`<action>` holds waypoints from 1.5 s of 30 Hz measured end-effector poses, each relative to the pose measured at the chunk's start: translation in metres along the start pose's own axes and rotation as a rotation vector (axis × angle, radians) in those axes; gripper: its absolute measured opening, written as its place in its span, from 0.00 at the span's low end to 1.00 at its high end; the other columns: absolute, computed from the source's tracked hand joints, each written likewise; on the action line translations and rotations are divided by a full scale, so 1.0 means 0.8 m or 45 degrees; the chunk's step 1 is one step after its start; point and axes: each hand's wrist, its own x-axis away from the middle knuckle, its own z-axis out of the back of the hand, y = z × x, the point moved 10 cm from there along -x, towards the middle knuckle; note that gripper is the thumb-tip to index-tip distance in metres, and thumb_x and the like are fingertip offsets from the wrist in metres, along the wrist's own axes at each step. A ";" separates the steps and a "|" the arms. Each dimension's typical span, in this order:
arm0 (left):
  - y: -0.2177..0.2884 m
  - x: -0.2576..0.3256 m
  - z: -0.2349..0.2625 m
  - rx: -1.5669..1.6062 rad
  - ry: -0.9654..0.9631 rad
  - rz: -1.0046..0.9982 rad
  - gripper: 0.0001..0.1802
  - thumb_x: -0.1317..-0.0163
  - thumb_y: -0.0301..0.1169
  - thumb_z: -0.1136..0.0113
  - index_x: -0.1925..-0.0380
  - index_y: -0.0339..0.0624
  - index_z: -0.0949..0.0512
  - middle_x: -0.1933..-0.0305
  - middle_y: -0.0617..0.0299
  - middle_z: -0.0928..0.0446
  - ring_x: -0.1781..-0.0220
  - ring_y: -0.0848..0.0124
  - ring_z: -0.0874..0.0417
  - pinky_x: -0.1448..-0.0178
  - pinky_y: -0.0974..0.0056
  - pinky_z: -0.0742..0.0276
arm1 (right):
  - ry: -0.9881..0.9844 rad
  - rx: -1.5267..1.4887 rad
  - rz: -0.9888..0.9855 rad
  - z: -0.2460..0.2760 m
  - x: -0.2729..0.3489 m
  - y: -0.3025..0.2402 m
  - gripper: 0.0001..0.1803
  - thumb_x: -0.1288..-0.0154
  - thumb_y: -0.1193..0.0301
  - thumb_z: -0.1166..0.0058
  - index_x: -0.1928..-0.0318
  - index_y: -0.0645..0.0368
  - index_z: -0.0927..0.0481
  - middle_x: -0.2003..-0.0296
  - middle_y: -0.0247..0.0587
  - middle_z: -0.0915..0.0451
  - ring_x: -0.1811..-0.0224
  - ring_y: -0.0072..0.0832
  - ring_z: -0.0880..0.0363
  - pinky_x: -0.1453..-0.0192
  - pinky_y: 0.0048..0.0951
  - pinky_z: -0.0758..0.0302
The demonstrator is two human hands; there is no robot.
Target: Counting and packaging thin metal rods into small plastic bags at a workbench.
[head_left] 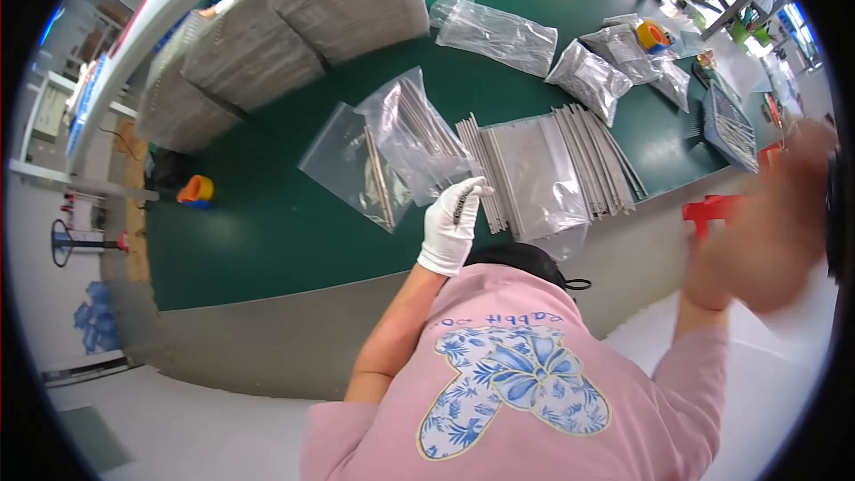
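Note:
My left hand [452, 224], in a white glove, is at the table's near edge with its fingers curled together. Its fingertips are by the lower end of a clear plastic bag [411, 116] of thin metal rods; whatever they pinch is hidden. Left of that, another clear bag [331, 156] has a few rods lying on it. To the right are loose rods [485, 174], a flat clear bag [533, 174] over more rods, and a row of bare rods [601, 160]. My right hand [766, 232], bare and smeared by motion, is raised at the far right, away from the table.
Grey wrapped stacks [352, 0] stand at the back left. Tape rolls lie at left [196, 190] and on filled silvery bags [590, 80] at right. Clear bags [499, 31] lie behind the rods. A blue basket [728, 129] holds more rods near a red object [708, 212].

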 end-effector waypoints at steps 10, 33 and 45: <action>-0.006 0.014 0.002 0.059 -0.038 0.030 0.15 0.48 0.24 0.47 0.58 0.38 0.27 0.61 0.54 0.24 0.61 0.61 0.22 0.57 0.66 0.27 | -0.661 0.074 -0.517 -0.138 0.218 0.108 0.12 0.58 0.76 0.40 0.68 0.55 0.21 0.71 0.35 0.23 0.72 0.31 0.25 0.66 0.29 0.32; 0.014 0.018 -0.006 -0.063 -0.104 -0.059 0.08 0.48 0.24 0.45 0.66 0.39 0.28 0.72 0.53 0.27 0.71 0.55 0.26 0.66 0.62 0.30 | -0.549 0.005 -0.658 -0.126 0.234 0.134 0.06 0.55 0.79 0.45 0.73 0.58 0.25 0.78 0.37 0.24 0.77 0.33 0.25 0.71 0.28 0.32; 0.003 0.020 -0.009 -0.004 -0.202 -0.035 0.08 0.41 0.30 0.50 0.64 0.39 0.27 0.66 0.57 0.25 0.64 0.62 0.24 0.59 0.66 0.29 | -0.564 -0.034 -0.605 -0.132 0.233 0.124 0.07 0.57 0.79 0.45 0.72 0.58 0.24 0.77 0.36 0.24 0.76 0.32 0.25 0.70 0.29 0.31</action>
